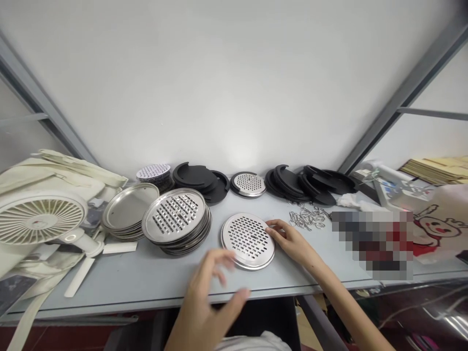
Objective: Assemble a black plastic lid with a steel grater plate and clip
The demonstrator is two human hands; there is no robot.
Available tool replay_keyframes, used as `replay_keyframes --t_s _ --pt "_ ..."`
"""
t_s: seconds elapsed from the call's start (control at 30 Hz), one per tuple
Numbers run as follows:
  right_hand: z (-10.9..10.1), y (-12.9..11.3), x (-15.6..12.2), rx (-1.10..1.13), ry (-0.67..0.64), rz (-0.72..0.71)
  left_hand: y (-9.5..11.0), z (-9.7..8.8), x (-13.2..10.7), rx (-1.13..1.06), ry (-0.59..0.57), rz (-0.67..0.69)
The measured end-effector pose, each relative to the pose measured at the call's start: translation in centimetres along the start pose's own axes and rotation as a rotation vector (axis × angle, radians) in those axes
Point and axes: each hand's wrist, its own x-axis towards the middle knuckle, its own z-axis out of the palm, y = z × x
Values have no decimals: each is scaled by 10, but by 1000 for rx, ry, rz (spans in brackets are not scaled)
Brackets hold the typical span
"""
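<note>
A round metal grater plate (246,236) with rows of oblong holes lies on the grey table, apparently on another round metal piece whose rim shows below it. At its right edge, my right hand (290,241) pinches the rim with its fingertips. My left hand (210,292) hovers near the table's front edge, fingers apart and a little blurred, with nothing in it. To the left of the plate stands a stack of similar grater plates (175,214). Beside that is a stack of plain round metal trays (131,207).
Black round holders (193,175) line the wall, with more black holders (288,180) further right. Between them sits a holed metal disc (250,183). Metal rings or clips (309,217) lie loose. A white fan (40,219) stands left; a printed bag (438,224) lies right.
</note>
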Motion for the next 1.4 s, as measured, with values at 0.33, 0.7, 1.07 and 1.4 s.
replay_keyframes --t_s 0.33,0.7,1.07,1.4 --pt "-1 -10 -2 57 5 -35 -52 49 32 156 -23 20" --pt "5 3 4 67 58 -3 -46 50 35 229 -8 40" --pt "7 4 7 20 96 3 -41 53 37 414 77 82" --pt "11 7 5 77 135 -6 -42 54 35 494 139 68"
